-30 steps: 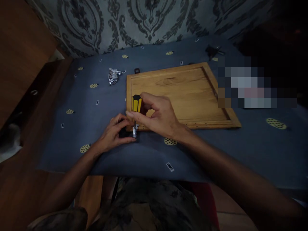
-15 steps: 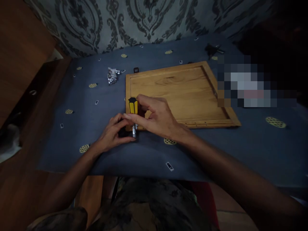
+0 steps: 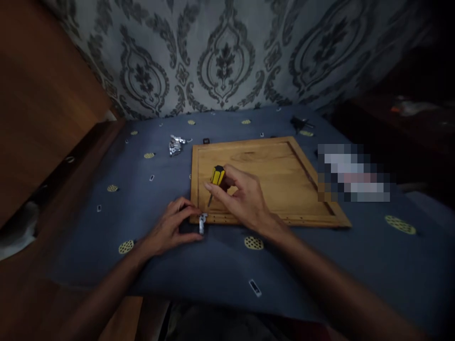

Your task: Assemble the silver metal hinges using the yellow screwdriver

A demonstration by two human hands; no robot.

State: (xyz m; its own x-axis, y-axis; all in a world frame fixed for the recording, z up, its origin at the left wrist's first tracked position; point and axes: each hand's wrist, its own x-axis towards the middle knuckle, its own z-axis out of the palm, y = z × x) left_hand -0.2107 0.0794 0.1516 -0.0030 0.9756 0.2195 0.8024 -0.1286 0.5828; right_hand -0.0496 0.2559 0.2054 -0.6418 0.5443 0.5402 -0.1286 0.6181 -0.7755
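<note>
Holding screwdriver (image 3: 217,175), bracket (image 3: 202,223) nr panel (image 3: 270,166) edge

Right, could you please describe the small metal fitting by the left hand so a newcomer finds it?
Start at the wooden panel on the blue cloth and go to its near left corner. There, near the screwdriver tip, the left hand holds one small silver fitting at the panel's edge; unlike the heap of metal parts farther back, it lies alone.
</note>
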